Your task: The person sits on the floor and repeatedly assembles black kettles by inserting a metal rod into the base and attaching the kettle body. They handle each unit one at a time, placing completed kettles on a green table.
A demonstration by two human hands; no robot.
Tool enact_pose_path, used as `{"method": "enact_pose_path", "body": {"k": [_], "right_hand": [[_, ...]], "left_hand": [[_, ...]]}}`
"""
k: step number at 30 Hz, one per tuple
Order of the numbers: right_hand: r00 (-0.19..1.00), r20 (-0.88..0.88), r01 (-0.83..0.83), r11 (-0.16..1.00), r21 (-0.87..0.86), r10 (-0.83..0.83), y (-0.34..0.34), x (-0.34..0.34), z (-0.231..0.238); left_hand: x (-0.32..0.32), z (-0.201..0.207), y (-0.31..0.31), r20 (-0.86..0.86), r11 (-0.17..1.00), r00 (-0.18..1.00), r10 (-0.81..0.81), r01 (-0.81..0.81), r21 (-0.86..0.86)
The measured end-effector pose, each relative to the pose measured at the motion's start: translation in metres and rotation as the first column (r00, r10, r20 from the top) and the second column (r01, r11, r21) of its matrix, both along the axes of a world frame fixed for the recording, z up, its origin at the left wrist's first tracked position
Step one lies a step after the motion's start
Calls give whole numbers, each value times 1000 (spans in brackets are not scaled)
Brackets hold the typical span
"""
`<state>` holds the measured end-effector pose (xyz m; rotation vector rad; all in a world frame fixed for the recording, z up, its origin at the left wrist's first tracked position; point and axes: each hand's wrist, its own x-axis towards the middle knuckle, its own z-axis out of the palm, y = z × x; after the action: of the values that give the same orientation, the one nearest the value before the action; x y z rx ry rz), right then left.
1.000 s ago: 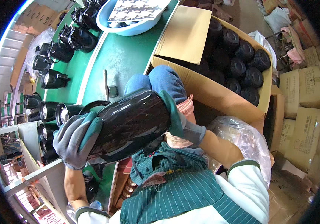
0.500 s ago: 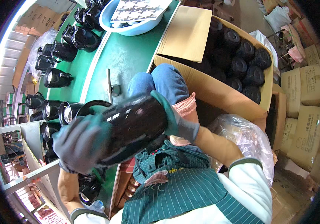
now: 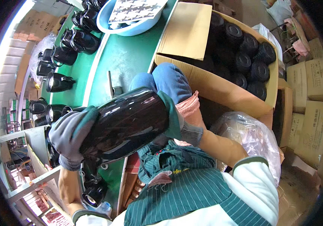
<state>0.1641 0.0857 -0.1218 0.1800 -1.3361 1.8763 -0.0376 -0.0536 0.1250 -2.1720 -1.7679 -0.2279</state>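
A large glossy black jug (image 3: 127,124) lies tilted between my gloved hands above my lap, its right end higher than its left. My left hand (image 3: 73,133), in a grey and green glove, is wrapped round the lower left end and hides it. My right hand (image 3: 176,120), in the same kind of glove, presses its palm against the upper right end. Both hands are closed on the jug. Beyond my left hand, similar black jugs (image 3: 58,82) with silvery insides stand or lie on the green table (image 3: 125,56).
A light blue basin (image 3: 138,29) holds a patterned sheet at the far end of the table. To the right an open carton (image 3: 221,88) is filled with black round pieces (image 3: 243,61). Clear plastic wrap (image 3: 250,139) lies beside me; stacked cartons (image 3: 312,130) stand farther right.
My left hand, blurred by motion before, now shows sharply round the jug's left end. The jug has turned slightly in my hands, and a black loop near its left end no longer shows.
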Motion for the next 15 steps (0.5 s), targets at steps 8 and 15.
{"method": "enact_pose_path", "body": {"k": [8, 15], "right_hand": [[987, 3, 147, 920, 365, -159, 23, 14, 77], [991, 83, 84, 967, 242, -107, 14, 28, 103]], "left_hand": [[-43, -129, -117, 888, 889, -365, 280, -250, -383], [-20, -126, -120, 816, 850, -501, 287, -259, -458]]}}
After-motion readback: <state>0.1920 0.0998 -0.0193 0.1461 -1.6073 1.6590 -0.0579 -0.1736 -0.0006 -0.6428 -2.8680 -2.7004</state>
